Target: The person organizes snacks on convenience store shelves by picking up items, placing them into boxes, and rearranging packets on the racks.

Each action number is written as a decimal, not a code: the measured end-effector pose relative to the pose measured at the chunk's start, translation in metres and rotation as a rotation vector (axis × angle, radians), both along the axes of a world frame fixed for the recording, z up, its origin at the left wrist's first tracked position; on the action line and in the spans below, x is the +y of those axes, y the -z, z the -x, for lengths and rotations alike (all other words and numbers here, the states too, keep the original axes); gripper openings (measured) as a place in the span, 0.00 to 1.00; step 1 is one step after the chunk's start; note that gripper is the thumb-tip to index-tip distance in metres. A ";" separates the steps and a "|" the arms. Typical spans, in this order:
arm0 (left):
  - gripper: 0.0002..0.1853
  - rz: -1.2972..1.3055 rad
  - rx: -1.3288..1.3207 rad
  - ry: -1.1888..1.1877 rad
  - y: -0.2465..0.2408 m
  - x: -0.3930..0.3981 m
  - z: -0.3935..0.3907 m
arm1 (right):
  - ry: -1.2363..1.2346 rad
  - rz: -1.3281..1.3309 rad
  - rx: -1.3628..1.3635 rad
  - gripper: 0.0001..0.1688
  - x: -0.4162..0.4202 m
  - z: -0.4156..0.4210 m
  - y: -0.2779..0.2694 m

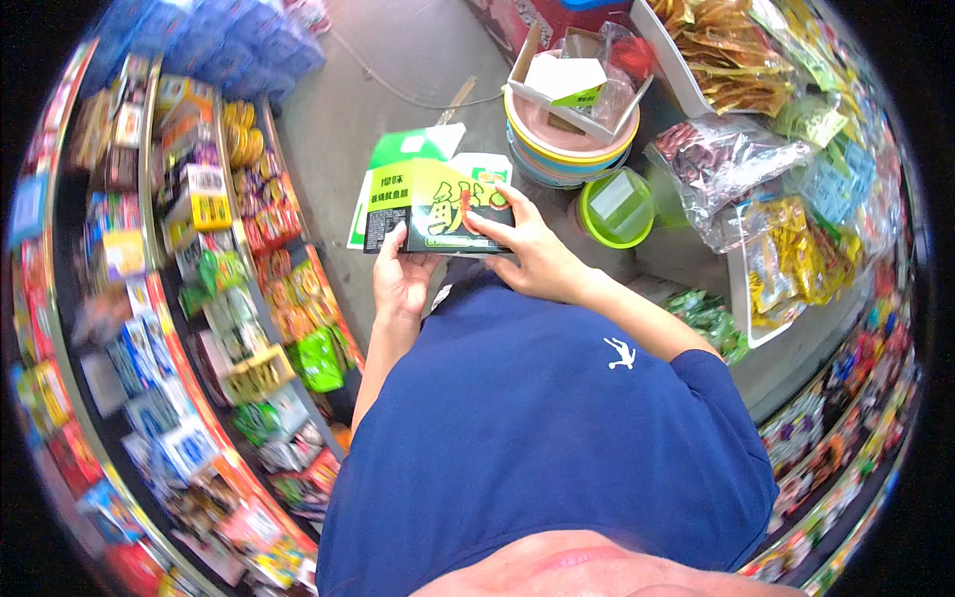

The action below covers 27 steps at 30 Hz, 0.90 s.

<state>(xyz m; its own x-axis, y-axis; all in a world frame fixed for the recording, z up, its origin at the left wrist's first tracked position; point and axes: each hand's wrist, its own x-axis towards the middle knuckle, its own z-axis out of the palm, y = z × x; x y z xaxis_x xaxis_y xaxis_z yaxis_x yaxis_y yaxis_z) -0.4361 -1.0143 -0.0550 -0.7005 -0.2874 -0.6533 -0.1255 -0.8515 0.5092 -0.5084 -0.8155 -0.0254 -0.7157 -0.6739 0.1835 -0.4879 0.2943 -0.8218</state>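
Note:
In front of my waist is a printed cardboard packet box (448, 205), black and green with large characters on its front. My left hand (403, 276) supports its lower left edge, thumb on the front and fingers curled beneath. The right hand (530, 246) grips the box's right side, its fingers spread over the printed face. A green and white flap (418, 145) sticks up along the top of the box. Whether anything is inside the box cannot be seen.
Shelves of packaged snacks (209, 298) curve along the left. To the right stand stacked round tubs (571, 168) topped by an opened carton (522, 63), a green bucket (618, 209), plastic-bagged goods (724, 172) and a white tray (739, 276) of yellow packets. Blue-wrapped packs (209, 45) sit at upper left.

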 end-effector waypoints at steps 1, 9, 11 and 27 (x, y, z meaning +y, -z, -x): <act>0.15 0.059 0.031 0.004 0.006 -0.016 0.016 | 0.073 0.086 -0.043 0.37 -0.011 0.007 -0.001; 0.18 0.411 0.191 0.502 -0.024 -0.092 0.140 | 0.343 0.762 -1.314 0.33 -0.074 0.075 -0.006; 0.22 0.576 0.175 0.500 -0.026 -0.084 0.162 | 0.449 0.925 -1.175 0.19 -0.090 0.081 0.006; 0.29 0.640 0.084 0.281 0.021 -0.142 0.223 | 0.731 -0.567 0.403 0.30 0.057 0.291 0.129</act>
<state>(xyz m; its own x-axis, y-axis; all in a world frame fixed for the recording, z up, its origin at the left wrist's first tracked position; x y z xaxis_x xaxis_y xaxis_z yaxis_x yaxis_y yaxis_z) -0.6593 -1.1565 -0.0764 -0.8451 -0.3978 -0.3572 -0.2357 -0.3226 0.9167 -0.7997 -0.7580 -0.1543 -0.9434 -0.1574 0.2920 -0.2421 0.9285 -0.2815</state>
